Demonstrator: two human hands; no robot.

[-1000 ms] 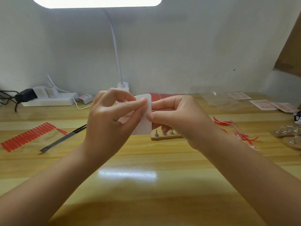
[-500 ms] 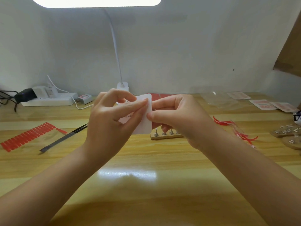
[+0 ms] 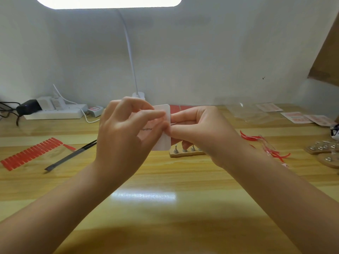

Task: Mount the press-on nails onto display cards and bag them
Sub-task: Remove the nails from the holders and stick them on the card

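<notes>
White card [image 3: 162,143], thin, light and easily bent, is held above the table's [image 3: 165,208] middle, pinched by the left hand [image 3: 126,132] and, apparently, at its right edge by the right hand [image 3: 198,129].

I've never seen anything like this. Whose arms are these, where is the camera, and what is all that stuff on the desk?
No machine here: these are a person's two bare arms, filmed by a camera worn on the head, looking forward and down. The left hand and the right hand hold a small white card together above a wooden desk. On the desk lie a row of red press-on nails at the left, a dark thin tool beside them, a wooden stand with metal pegs behind the hands, and clear bags and printed cards at the right. A white lamp shines from above.
</notes>
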